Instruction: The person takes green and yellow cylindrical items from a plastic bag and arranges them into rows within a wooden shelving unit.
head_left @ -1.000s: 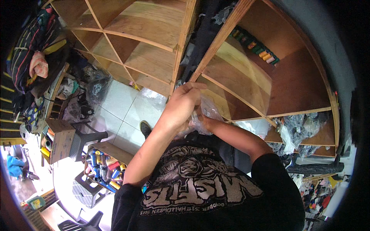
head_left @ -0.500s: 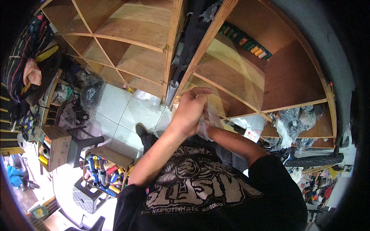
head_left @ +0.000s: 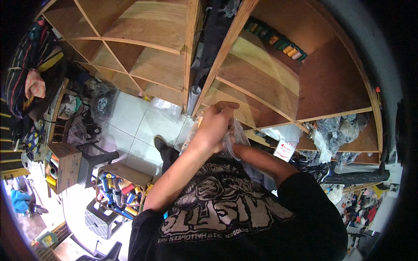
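My left hand (head_left: 214, 126) is in front of my body, its fingers curled round a clear plastic bag (head_left: 240, 132). Crinkled film hangs on the right side of that hand and reaches my right wrist. Something pale orange shows through at the hand's left edge, too little of it to name. My right hand (head_left: 227, 142) sits close behind and below the left one, against the bag. Its fingers are hidden by the left hand and the film, so I cannot tell how they are set.
Wooden shelving (head_left: 156, 61) stands ahead, with a second shelf unit (head_left: 261, 65) to the right holding a row of thread spools (head_left: 285, 48). Bagged goods (head_left: 339, 132) fill its lower shelf. At the left, a cardboard box (head_left: 130, 174) of thread cones rests on a dark stool (head_left: 102, 219).
Both hands stay together at the bag with only a slight shift. The view has moved a little, so the shelves and boxes sit slightly differently.
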`<state>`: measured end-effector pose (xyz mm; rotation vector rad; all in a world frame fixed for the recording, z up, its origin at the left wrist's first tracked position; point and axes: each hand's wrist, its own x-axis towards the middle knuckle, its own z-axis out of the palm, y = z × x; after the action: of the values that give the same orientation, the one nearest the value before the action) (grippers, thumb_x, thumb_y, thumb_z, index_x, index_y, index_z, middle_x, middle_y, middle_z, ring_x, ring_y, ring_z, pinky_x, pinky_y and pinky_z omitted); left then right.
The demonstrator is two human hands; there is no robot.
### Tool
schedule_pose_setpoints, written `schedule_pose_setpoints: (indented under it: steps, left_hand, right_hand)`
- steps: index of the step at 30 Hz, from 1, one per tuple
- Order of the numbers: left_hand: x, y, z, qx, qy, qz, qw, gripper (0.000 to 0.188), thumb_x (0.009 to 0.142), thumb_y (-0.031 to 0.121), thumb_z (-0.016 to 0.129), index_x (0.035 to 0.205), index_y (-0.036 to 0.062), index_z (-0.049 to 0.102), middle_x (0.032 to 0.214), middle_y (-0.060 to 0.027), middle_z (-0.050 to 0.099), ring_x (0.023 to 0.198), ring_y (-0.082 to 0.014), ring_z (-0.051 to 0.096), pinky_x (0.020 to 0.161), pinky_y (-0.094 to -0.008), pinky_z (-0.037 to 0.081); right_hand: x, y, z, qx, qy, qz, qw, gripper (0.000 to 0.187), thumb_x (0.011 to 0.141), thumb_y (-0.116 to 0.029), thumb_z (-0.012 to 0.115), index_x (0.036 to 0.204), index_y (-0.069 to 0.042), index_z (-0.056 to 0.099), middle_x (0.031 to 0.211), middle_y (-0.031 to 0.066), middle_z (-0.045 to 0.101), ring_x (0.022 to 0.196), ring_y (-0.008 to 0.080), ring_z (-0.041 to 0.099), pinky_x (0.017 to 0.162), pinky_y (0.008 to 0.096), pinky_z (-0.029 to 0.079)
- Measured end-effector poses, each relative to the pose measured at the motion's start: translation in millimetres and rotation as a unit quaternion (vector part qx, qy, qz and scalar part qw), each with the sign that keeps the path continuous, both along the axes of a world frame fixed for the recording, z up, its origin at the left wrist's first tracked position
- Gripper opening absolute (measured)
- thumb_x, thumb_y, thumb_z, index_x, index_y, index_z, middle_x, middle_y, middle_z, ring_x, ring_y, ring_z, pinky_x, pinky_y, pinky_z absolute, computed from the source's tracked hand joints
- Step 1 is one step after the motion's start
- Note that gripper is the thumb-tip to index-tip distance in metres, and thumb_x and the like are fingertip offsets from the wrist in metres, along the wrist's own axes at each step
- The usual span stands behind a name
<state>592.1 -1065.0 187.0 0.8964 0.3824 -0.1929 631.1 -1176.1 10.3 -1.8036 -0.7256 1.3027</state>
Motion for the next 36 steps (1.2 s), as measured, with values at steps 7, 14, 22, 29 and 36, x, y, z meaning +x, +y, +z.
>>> schedule_pose_setpoints:
  steps: [7, 14, 22, 29, 36]
  left_hand:
    - [-2, -2, -6, 0.008, -0.001, -0.002, 1.000, 0.033, 0.078, 0.006, 0.042, 0.105, -0.0068, 0.053, 0.057, -0.0028, 0.046, 0.042, -0.0116, 0.042, 0.035, -0.0261, 0.037]
    - [-6, -2, 0, 0.006, 0.032, 0.002, 0.999, 0.032, 0.080, 0.007, 0.041, 0.106, -0.0067, 0.053, 0.056, -0.0027, 0.044, 0.042, -0.0116, 0.042, 0.036, -0.0263, 0.038]
    - [-12, -1, -4, 0.045, 0.022, -0.012, 0.999, 0.032, 0.083, 0.010, 0.039, 0.106, -0.0066, 0.053, 0.059, -0.0027, 0.046, 0.043, -0.0118, 0.042, 0.038, -0.0262, 0.038]
    - [-9, 19, -5, 0.065, 0.001, -0.030, 0.997, 0.033, 0.082, 0.011, 0.039, 0.107, -0.0052, 0.054, 0.061, -0.0015, 0.047, 0.050, -0.0110, 0.044, 0.045, -0.0253, 0.039]
    - [-6, 34, -11, 0.125, -0.008, -0.018, 0.992, 0.037, 0.078, 0.009, 0.040, 0.109, -0.0068, 0.052, 0.059, 0.0019, 0.043, 0.050, -0.0075, 0.039, 0.046, -0.0217, 0.033]
  right_hand:
    - [-8, -4, -1, -0.005, 0.002, 0.001, 1.000, 0.020, 0.078, -0.018, 0.056, 0.095, -0.008, 0.057, 0.079, 0.0034, 0.057, 0.067, 0.0128, 0.053, 0.057, 0.0283, 0.043]
    - [-23, -3, -12, -0.007, 0.011, 0.004, 1.000, 0.020, 0.077, -0.019, 0.057, 0.095, -0.009, 0.057, 0.079, 0.0028, 0.056, 0.067, 0.0121, 0.053, 0.056, 0.0278, 0.043]
    - [-38, 2, -25, 0.001, 0.025, 0.005, 1.000, 0.021, 0.077, -0.019, 0.057, 0.095, -0.009, 0.057, 0.079, 0.0021, 0.056, 0.066, 0.0113, 0.052, 0.054, 0.0271, 0.042]
    - [-29, -4, -29, -0.008, 0.042, 0.008, 0.999, 0.022, 0.076, -0.020, 0.058, 0.096, -0.009, 0.057, 0.078, 0.0015, 0.055, 0.066, 0.0106, 0.052, 0.053, 0.0265, 0.042]
    - [-2, -23, 0, -0.072, 0.059, 0.072, 0.993, 0.023, 0.076, -0.020, 0.058, 0.096, -0.010, 0.057, 0.078, 0.0009, 0.055, 0.065, 0.0098, 0.051, 0.052, 0.0259, 0.042]
